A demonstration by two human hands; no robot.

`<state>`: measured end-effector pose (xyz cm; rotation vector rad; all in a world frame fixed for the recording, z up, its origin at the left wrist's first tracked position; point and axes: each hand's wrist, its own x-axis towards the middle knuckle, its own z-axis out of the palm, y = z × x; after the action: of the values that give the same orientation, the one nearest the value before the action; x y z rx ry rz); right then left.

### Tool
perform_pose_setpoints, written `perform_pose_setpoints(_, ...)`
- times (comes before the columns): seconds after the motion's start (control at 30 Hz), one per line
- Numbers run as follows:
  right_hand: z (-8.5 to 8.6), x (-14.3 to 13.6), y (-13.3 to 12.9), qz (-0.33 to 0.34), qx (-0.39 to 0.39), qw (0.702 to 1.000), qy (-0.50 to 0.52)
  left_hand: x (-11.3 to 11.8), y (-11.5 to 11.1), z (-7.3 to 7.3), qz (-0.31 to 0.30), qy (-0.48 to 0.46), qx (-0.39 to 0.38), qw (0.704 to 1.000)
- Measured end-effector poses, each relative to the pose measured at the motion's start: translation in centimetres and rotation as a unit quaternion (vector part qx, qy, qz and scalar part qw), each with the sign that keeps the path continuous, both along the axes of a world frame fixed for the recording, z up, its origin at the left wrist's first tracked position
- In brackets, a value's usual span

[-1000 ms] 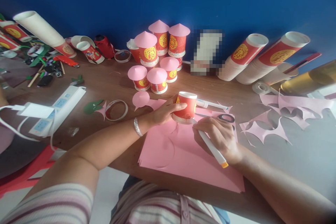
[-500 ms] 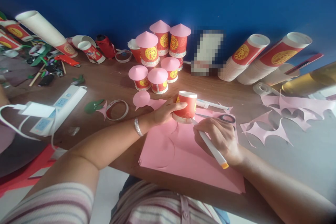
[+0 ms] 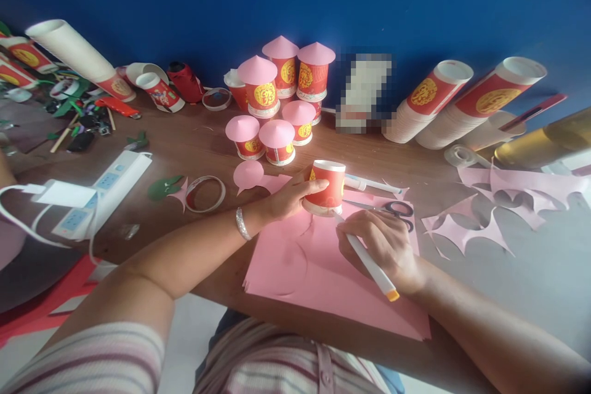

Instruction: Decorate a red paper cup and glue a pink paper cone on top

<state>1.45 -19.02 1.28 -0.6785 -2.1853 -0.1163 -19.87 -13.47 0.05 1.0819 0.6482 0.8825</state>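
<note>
While the red paper cup (image 3: 329,188) is held above the pink sheets (image 3: 341,286), slightly tilted with its wider white band at the bottom, the left hand (image 3: 289,198) grips it from the side, thumb pressed on the near wall and the other fingers partly hidden behind. The right hand (image 3: 383,246) pinches a white pen (image 3: 373,263) close to its working end, the orange-tipped end slanting back towards the body. The pen's point is at or just beside the band; actual contact is too small to tell.

For a neat result, I'd use light pressure, since a thin cup wall could dent under the thumb or the point. Short strokes, with the left hand turning the cup between them, should follow the curve better than a long reach, and resting the right hand's edge on the sheets would likely cut wobble.

Beside the right hand, the scissors (image 3: 399,209) lie at the edge of the sheets. Farther out on the brown table (image 3: 184,135) stand decorated cups with 6 pink cone tops (image 3: 276,133) in view. To the right are pink offcuts (image 3: 471,231), a tape roll (image 3: 459,155) and 2 leaning cup stacks (image 3: 496,89); to the left, a white power strip (image 3: 120,167) with a plugged-in charger (image 3: 69,194). A deep blue wall (image 3: 207,0) closes the back.
</note>
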Motion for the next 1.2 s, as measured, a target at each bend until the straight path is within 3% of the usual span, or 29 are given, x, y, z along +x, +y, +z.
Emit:
perform_pose_setpoints(0.27,0.3,-0.1,0.0,0.015,-0.006,1.0,-0.007,0.1,0.0,-0.2,0.001,0.006,0.011,1.0)
perform_pose_setpoints(0.63,0.3,0.0,-0.1,0.035,-0.019,0.999,0.001,0.1,-0.1,0.7,-0.005,0.042,0.026,0.999)
perform_pose_setpoints(0.83,-0.1,0.2,-0.1,0.088,0.007,0.995,0.037,-0.1,0.1,0.0,0.001,0.019,0.034,0.999)
perform_pose_setpoints(1.2,0.3,0.0,-0.1,0.103,-0.024,0.994,0.023,0.2,0.2,-0.6,0.013,-0.025,-0.021,0.999)
